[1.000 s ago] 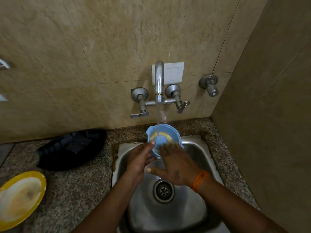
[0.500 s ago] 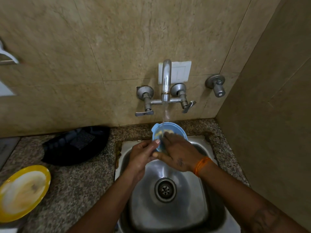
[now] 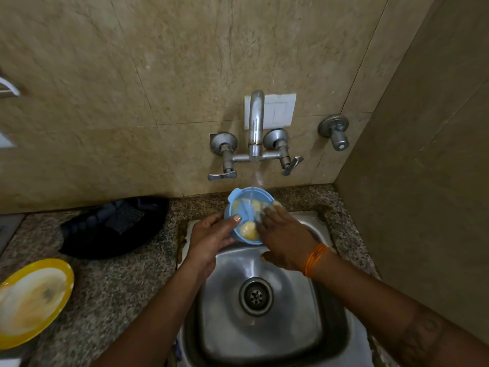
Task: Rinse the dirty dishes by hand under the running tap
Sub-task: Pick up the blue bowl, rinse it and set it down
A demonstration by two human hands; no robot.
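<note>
Rinsing is under way — the left hand [image 3: 211,238] grips the blue bowl [image 3: 247,207] under the tap [image 3: 256,120] at the sink's [image 3: 264,340] back edge, the right hand's [image 3: 284,238] straight fingers rub inside — next, likely tip out the yellow residue.

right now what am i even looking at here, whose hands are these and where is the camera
There is no machine here: these are a person's two bare hands, filmed by a wide-angle camera worn on the head, looking forward and down. That is why the arms come in from the bottom edge.

The left hand grips a small round blue plastic bowl at its rim, tilted under the running metal wall tap. The fingers of the right hand, the one with orange threads on the wrist, rub the yellowish residue inside the bowl. All this is above a square steel sink.

On the speckled granite counter to the left lie a dirty yellow round plate and a black tray-like dish.
</note>
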